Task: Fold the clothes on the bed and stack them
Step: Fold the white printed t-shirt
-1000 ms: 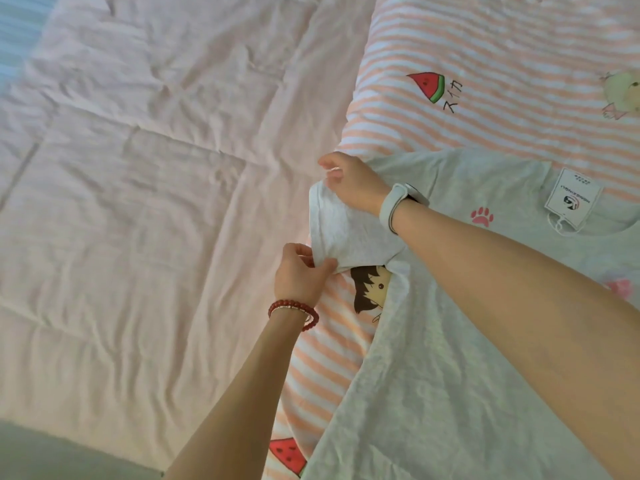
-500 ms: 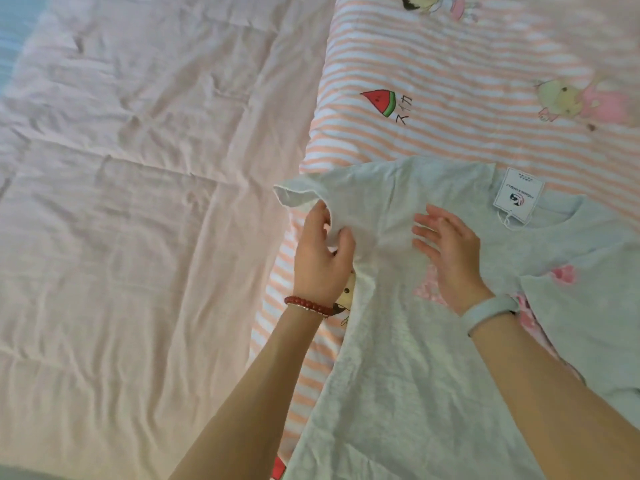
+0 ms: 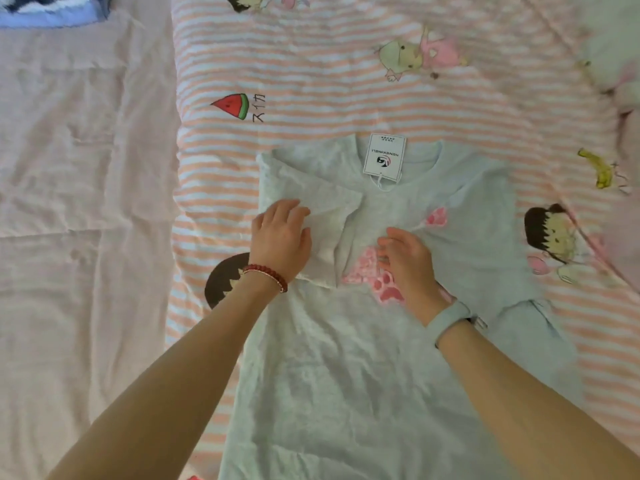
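Pale grey cotton T-shirt (image 3: 346, 375) spread flat on the peach-and-white striped cartoon quilt (image 3: 311, 74), long axis running away from the viewer, collar at the far end with a white paper hang tag (image 3: 383, 154). Left sleeve folded inward over the chest — left hand (image 3: 282, 242) laid flat upon it, fingers straight, no grip. Right hand (image 3: 410, 268) over the pink paw print (image 3: 384, 285), fingers relaxed, spread. Pink wrinkled sheet (image 3: 76, 202) to the left; blue cloth (image 3: 52, 10) at far corner.

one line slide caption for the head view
Left hand flattens the folded sleeve of a grey t-shirt on the bed.
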{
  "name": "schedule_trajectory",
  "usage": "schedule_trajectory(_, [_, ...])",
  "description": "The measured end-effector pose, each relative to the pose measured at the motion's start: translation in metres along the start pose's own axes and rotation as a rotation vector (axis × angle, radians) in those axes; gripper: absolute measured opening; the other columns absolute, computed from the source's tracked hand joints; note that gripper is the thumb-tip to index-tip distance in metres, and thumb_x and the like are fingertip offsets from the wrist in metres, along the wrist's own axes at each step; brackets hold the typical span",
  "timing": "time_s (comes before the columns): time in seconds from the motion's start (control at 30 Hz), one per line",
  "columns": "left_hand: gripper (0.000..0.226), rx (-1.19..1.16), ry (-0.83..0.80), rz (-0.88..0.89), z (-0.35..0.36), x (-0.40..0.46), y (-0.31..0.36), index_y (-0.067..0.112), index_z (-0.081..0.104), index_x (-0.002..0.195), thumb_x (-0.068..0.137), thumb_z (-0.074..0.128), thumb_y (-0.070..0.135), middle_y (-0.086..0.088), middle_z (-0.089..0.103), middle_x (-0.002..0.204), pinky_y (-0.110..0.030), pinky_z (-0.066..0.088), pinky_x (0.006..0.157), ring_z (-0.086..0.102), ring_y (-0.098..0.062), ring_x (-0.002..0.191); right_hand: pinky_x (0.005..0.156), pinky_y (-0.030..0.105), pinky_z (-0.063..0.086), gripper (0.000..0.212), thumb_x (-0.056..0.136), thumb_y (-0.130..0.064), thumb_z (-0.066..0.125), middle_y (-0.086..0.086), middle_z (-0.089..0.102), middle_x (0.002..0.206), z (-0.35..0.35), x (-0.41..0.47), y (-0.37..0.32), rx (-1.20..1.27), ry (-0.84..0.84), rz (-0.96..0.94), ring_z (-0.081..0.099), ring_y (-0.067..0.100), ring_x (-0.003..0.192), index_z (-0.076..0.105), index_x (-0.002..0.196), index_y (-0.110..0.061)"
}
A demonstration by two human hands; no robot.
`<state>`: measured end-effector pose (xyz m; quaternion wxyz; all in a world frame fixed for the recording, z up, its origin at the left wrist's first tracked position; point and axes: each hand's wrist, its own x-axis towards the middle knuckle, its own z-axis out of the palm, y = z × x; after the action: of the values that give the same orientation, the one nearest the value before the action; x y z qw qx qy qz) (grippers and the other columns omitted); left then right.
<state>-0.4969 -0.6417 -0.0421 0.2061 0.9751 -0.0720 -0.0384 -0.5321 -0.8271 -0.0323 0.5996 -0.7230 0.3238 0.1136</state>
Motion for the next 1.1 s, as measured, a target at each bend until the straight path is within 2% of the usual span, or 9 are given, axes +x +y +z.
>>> schedule_trajectory(0.13, [0.03, 0.124, 0.077, 0.011, -0.002, 0.034, -0.012, 0.011, 0.062, 0.116, 0.088, 0.052, 0.011, -0.009, 0.059, 0.126, -0.05, 0.031, 0.095, 0.048, -0.032, 0.122, 0.07, 0.025, 0.05, 0.029, 0.094, -0.011, 0.044, 0.005, 0.063, 0.101, 0.006, -0.001, 0.001, -0.16, -0.074, -0.108, 0.058, 0.014, 0.078, 0.053, 0.121, -0.009])
schedule_trajectory(0.33, [0.045, 0.208, -0.15, -0.139, -0.014, 0.088, -0.028, 0.026, 0.037, 0.141, 0.096, 0.041, 0.026, 0.001, 0.035, 0.148, -0.045, 0.015, 0.108, 0.014, -0.025, 0.14, 0.064, 0.032, 0.044, 0.031, 0.088, -0.045, 0.052, -0.007, 0.053, 0.073, 0.042, -0.025, 0.009, -0.632, -0.314, -0.183, 0.057, 0.018, 0.071, 0.051, 0.102, -0.017])
schedule_trajectory(0.5, [0.031, 0.162, -0.081, -0.171, -0.017, 0.103, -0.025, 0.016, 0.063, 0.116, 0.095, 0.044, 0.028, -0.009, 0.05, 0.126, -0.041, 0.019, 0.104, 0.028, -0.03, 0.127, 0.056, 0.028, 0.038, 0.016, 0.088, -0.026, 0.05, -0.006, 0.047, 0.066, 0.049, -0.033, 0.022, -0.602, -0.17, -0.141, 0.046, 0.014, 0.06, 0.047, 0.074, -0.018])
schedule_trajectory(0.6, [0.027, 0.121, 0.057, -0.168, -0.014, 0.101, -0.021, 0.013, 0.066, 0.111, 0.094, 0.046, 0.023, -0.007, 0.049, 0.127, -0.04, 0.019, 0.104, 0.029, -0.029, 0.127, 0.048, 0.023, 0.031, 0.018, 0.087, -0.023, 0.053, -0.008, 0.042, 0.066, 0.034, -0.043, 0.026, -0.567, -0.067, -0.348, 0.041, 0.013, 0.055, 0.044, 0.073, -0.016])
schedule_trajectory(0.73, [0.033, 0.266, 0.026, -0.119, 0.003, 0.087, -0.007, 0.02, 0.054, 0.125, 0.094, 0.044, 0.023, -0.005, 0.03, 0.149, -0.053, 0.004, 0.111, 0.015, -0.03, 0.14, 0.036, 0.021, 0.027, 0.014, 0.082, -0.027, 0.051, -0.003, 0.053, 0.07, 0.007, -0.038, 0.038, -0.787, 0.016, -0.635, 0.047, 0.015, 0.049, 0.055, 0.084, -0.013])
schedule_trajectory(0.83, [0.039, 0.282, 0.064, 0.059, 0.018, 0.062, 0.005, 0.017, 0.052, 0.128, 0.09, 0.046, 0.024, -0.011, 0.037, 0.147, -0.061, 0.016, 0.107, 0.031, -0.036, 0.135, 0.034, 0.021, 0.031, 0.023, 0.083, -0.026, 0.043, 0.0, 0.055, 0.072, -0.008, -0.026, 0.039, -0.85, 0.009, -0.794, 0.05, 0.015, 0.05, 0.058, 0.092, -0.011])
schedule_trajectory(0.93, [0.046, 0.24, 0.036, 0.156, 0.033, 0.034, 0.012, 0.011, 0.053, 0.127, 0.088, 0.038, 0.031, -0.016, 0.046, 0.139, -0.059, 0.028, 0.103, 0.042, -0.038, 0.128, 0.049, 0.025, 0.043, 0.026, 0.084, -0.018, 0.041, 0.005, 0.062, 0.084, -0.03, -0.006, 0.027, -0.77, 0.156, -0.872, 0.055, 0.017, 0.072, 0.062, 0.097, -0.008])
schedule_trajectory(1.03, [0.07, 0.271, -0.256, 0.086, 0.049, 0.02, 0.024, 0.017, 0.021, 0.148, 0.087, 0.008, 0.05, -0.01, 0.013, 0.156, -0.055, 0.002, 0.113, 0.007, -0.034, 0.144, 0.082, 0.04, 0.047, 0.04, 0.085, -0.019, 0.035, 0.013, 0.062, 0.11, -0.059, 0.028, 0.017, -0.932, 0.236, -0.825, 0.055, 0.028, 0.104, 0.06, 0.112, -0.006])
schedule_trajectory(1.1, [0.076, 0.358, -0.372, 0.093, 0.062, 0.02, 0.028, 0.022, 0.001, 0.15, 0.081, -0.008, 0.055, -0.003, -0.007, 0.158, -0.055, -0.01, 0.111, -0.012, -0.028, 0.144, 0.106, 0.057, 0.026, 0.059, 0.089, -0.034, 0.018, 0.015, 0.038, 0.145, -0.073, 0.046, 0.012, -1.245, 0.019, -0.675, 0.033, 0.034, 0.135, 0.039, 0.14, -0.013])
